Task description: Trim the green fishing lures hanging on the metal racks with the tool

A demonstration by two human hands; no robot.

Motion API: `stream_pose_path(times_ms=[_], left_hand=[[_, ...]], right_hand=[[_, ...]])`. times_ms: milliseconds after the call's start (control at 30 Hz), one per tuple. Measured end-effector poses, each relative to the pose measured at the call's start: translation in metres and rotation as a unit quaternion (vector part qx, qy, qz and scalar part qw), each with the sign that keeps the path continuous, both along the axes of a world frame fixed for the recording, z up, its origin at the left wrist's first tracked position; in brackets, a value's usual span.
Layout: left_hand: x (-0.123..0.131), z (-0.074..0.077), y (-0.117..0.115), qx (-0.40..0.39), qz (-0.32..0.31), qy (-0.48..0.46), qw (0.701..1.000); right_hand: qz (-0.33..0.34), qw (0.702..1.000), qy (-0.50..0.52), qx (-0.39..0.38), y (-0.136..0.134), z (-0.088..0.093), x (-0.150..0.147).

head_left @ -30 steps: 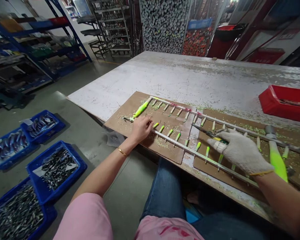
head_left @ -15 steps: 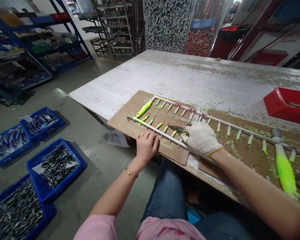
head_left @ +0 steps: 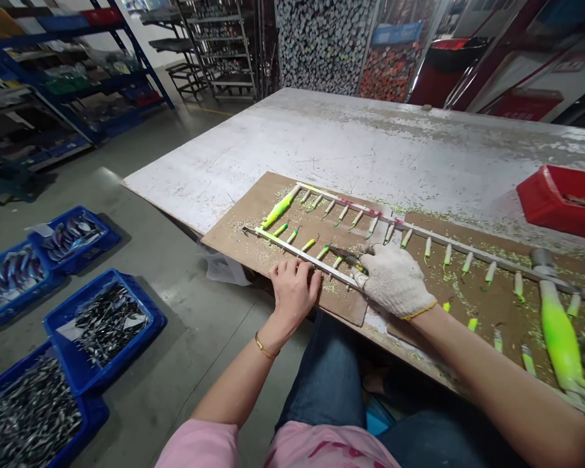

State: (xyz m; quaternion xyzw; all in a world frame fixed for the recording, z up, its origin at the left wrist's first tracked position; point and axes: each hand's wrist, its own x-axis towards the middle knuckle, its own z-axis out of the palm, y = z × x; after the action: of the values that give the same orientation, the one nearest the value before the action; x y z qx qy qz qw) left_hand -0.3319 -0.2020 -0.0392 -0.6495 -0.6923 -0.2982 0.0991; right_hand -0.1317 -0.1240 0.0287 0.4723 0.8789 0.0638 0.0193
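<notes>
My bare left hand [head_left: 293, 290] lies on the near metal bar [head_left: 292, 252] of a long rack, fingers curled over it. Small green-and-yellow lures [head_left: 308, 244] stick out from that bar. My right hand [head_left: 394, 279], in a white knitted glove, is closed on a dark pointed tool [head_left: 344, 254] whose tip sits among the lures. A second bar [head_left: 409, 229] behind carries a row of pale lures. Loose cut lures [head_left: 472, 323] lie on the brown board [head_left: 253, 224] to the right. A big fluorescent green lure [head_left: 559, 338] lies at the far right.
The rack rests on brown boards on a worn white table [head_left: 351, 143]. A red tray [head_left: 560, 198] stands at the right edge. Blue bins [head_left: 102, 322] of metal parts sit on the floor to my left. Shelving and racks stand behind.
My right hand moved left along the rack with the tool and stopped near the left hand. The left hand slid toward me along the near bar. Loose lures now lie on the right board.
</notes>
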Motion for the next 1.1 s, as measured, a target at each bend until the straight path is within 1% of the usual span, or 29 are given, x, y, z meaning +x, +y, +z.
stream_pose_path(times_ms=[133,233,267,300,400,433,467,533,600,633,667,767,800,833,900,933,967,1067,1100], left_hand=[[0.006,0.003,-0.007,0.014,-0.008,0.004,1.0],[0.005,0.006,-0.011,0.027,-0.056,0.011,0.998],[0.003,0.007,-0.011,0.033,-0.061,0.011,0.998],[0.002,0.008,-0.01,0.038,-0.052,0.008,0.998],[-0.002,0.009,-0.005,0.031,0.014,0.001,0.999],[-0.002,0.009,-0.004,0.021,0.019,0.006,1.0],[-0.001,0.009,-0.003,0.011,0.013,0.013,1.0],[0.003,0.009,-0.004,0.004,-0.02,0.025,0.999],[0.007,0.01,-0.007,0.012,-0.058,0.029,0.998],[0.007,0.01,-0.008,0.018,-0.066,0.028,0.997],[0.006,0.01,-0.009,0.025,-0.062,0.025,0.997],[0.001,0.01,-0.007,0.031,-0.008,0.015,0.999],[0.0,0.01,-0.006,0.027,-0.005,0.016,0.999],[-0.001,0.01,-0.006,0.022,-0.019,0.021,0.999],[-0.001,0.01,-0.005,0.014,-0.075,0.035,0.996],[-0.002,0.01,-0.004,0.015,-0.091,0.038,0.995],[-0.002,0.01,-0.004,0.019,-0.088,0.036,0.995],[-0.004,0.009,-0.004,0.02,-0.018,0.018,0.999],[-0.005,0.008,-0.003,0.015,-0.009,0.015,1.0]], right_hand=[[0.0,1.0,0.009,0.027,-0.004,-0.008,0.001],[0.01,0.998,0.015,0.06,-0.006,-0.012,0.002],[0.013,0.997,0.016,0.068,-0.006,-0.013,0.003],[0.017,0.997,0.015,0.073,-0.006,-0.014,0.003],[0.023,0.997,0.015,0.077,-0.006,-0.015,0.003],[0.023,0.997,0.017,0.078,-0.006,-0.015,0.003],[0.021,0.996,0.019,0.079,-0.006,-0.016,0.002],[0.019,0.996,0.024,0.083,-0.007,-0.017,0.002],[0.019,0.996,0.027,0.087,-0.007,-0.018,0.002],[0.02,0.995,0.028,0.089,-0.007,-0.019,0.002],[0.021,0.995,0.03,0.091,-0.007,-0.019,0.002],[0.023,0.995,0.033,0.09,-0.006,-0.019,0.001],[0.024,0.995,0.032,0.088,-0.006,-0.019,0.001],[0.025,0.996,0.03,0.086,-0.006,-0.018,0.001],[0.022,0.996,0.027,0.085,-0.007,-0.017,0.0],[0.02,0.996,0.025,0.085,-0.007,-0.016,0.0],[0.02,0.996,0.024,0.086,-0.008,-0.015,-0.001],[0.026,0.996,0.017,0.084,-0.009,-0.015,-0.001],[0.026,0.996,0.016,0.083,-0.009,-0.015,-0.001]])
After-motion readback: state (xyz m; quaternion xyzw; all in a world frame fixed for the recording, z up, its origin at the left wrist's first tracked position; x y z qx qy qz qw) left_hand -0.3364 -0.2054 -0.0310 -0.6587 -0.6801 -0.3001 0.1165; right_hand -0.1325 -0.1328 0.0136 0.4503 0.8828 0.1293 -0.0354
